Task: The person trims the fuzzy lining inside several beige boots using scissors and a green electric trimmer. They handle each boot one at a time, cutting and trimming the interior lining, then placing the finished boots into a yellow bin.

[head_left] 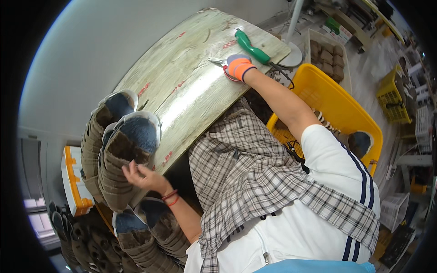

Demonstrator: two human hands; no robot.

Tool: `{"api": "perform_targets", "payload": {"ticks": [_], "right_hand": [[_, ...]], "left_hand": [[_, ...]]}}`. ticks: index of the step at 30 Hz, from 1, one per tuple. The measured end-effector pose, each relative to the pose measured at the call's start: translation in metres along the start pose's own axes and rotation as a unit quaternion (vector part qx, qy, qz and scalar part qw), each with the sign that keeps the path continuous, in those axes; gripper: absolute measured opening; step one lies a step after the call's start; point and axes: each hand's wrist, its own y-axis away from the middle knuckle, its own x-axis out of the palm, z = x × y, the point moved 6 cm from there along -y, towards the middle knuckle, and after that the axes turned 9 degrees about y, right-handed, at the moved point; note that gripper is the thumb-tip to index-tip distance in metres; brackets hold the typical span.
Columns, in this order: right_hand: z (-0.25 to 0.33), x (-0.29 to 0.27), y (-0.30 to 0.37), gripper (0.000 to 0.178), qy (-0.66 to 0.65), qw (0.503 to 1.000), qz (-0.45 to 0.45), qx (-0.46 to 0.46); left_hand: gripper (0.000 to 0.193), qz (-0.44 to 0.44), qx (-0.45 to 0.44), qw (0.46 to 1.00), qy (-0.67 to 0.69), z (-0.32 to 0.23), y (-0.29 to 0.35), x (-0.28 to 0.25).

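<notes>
My right hand (239, 67), in an orange and grey work glove, is closed around red-handled scissors (215, 60) over the far part of the table. Its blades point left. Just beyond them lies a green corded hand tool (251, 47) with a pronged tip. My left hand (144, 178) is bare, fingers loosely apart and nothing seen in them. It hovers beside the front of a nested stack of brown shoe uppers (122, 173), with blue fuzzy lining and pale rims; whether the fingertips touch it I cannot tell. Another such stack (94, 136) stands behind.
The wood-patterned table (191, 77) slants away along a wall. More stacks (136, 232) stand below its near end. A yellow basket (350, 102) with lined shoe pieces sits by my right arm. Beyond it stands a white crate (346, 82) of brown bundles.
</notes>
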Motion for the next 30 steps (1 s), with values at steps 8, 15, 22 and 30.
{"api": "perform_targets", "payload": {"ticks": [8,15,22,30], "right_hand": [[-0.027,0.01,0.046,0.017,-0.049,0.904,-0.397,-0.152],[-0.226,0.068,0.187,0.019,-0.001,0.988,-0.069,-0.141],[-0.541,0.452,0.396,0.058,-0.756,0.087,-0.192,0.619],[-0.525,0.47,0.39,0.078,-0.766,-0.31,-0.392,0.404]], "left_hand": [[0.022,0.351,0.142,0.924,0.047,-0.083,0.112,0.12],[0.025,0.445,0.098,0.89,-0.027,-0.082,0.153,0.126],[0.024,0.459,0.071,0.883,-0.065,-0.089,0.152,0.136],[0.019,0.511,0.127,0.824,-0.212,-0.126,0.146,0.151]]}}
